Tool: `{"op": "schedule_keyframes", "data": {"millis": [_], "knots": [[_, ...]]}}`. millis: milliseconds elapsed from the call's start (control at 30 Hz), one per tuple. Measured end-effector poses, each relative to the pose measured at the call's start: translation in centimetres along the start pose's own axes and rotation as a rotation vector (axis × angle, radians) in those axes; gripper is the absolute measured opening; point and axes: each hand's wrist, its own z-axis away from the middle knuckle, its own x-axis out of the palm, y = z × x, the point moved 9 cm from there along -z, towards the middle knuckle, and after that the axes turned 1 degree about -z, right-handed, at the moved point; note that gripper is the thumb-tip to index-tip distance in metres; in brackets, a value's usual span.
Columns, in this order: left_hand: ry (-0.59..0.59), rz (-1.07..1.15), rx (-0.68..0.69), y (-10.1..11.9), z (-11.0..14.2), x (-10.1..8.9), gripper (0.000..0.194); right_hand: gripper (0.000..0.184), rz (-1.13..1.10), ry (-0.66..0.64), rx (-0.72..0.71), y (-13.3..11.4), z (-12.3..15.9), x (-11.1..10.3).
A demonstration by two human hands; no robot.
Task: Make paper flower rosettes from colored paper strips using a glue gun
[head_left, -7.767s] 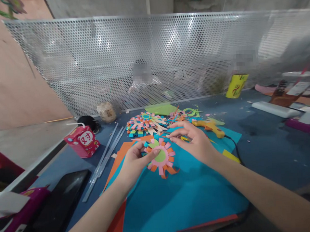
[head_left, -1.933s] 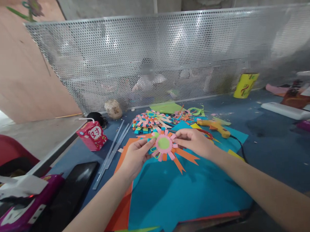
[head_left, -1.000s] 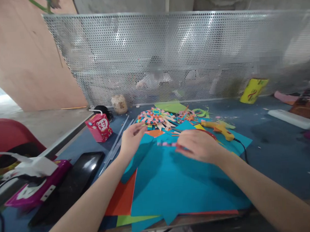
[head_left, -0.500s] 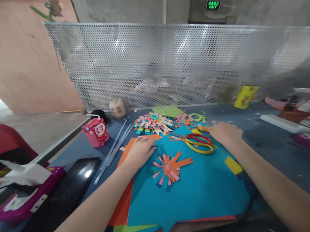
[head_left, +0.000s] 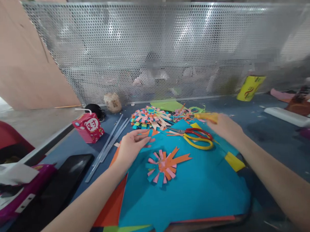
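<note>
A small paper flower [head_left: 164, 165] of orange, pink and blue strips lies face down on the blue paper sheet [head_left: 194, 189]. My left hand [head_left: 132, 147] rests flat on the sheet's far left corner, fingers stretched out, holding nothing. My right hand [head_left: 226, 128] is closed round the yellow glue gun [head_left: 206, 116] at the sheet's far right. Red and yellow scissors [head_left: 195, 137] lie between my two hands.
A pile of finished paper flowers [head_left: 151, 117] and paper scraps lies further back. A pink drink carton [head_left: 88, 125], clear glue sticks [head_left: 108, 145] and a black phone [head_left: 60, 188] sit to the left. A perforated metal screen [head_left: 167, 47] closes the table's far side, with a yellow can [head_left: 250, 87] on the right.
The flower, earlier held in both hands, was turned over and laid on the blue sheet. My right hand reached back right and took hold of the glue gun; my left went flat.
</note>
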Motion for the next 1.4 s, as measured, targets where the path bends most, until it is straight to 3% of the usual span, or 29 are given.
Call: {"op": "schedule_keyframes", "data": {"millis": [67, 200, 400, 667, 1400], "knots": [[0.010, 0.108, -0.077, -0.6, 0.2, 0.2, 0.033, 0.048, -0.078, 0.146, -0.124, -2.3, 1.5, -1.9], [-0.029, 0.237, -0.217, -1.7, 0.8, 1.2, 0.029, 0.040, -0.257, 0.473, -0.513, -7.5, 6.7, -5.3], [-0.089, 0.293, -0.299, -2.3, 1.5, 2.4, 0.022, 0.035, -0.284, 0.589, -0.754, -10.0, 10.2, -5.7], [-0.112, 0.299, -0.295, -1.7, 1.8, 2.8, 0.023, 0.030, -0.164, 0.673, -0.831, -10.6, 11.3, -5.9], [-0.104, 0.299, -0.264, -1.8, 1.6, 2.3, 0.026, 0.019, -0.145, 0.634, -0.857, -10.6, 11.6, -6.1]]}}
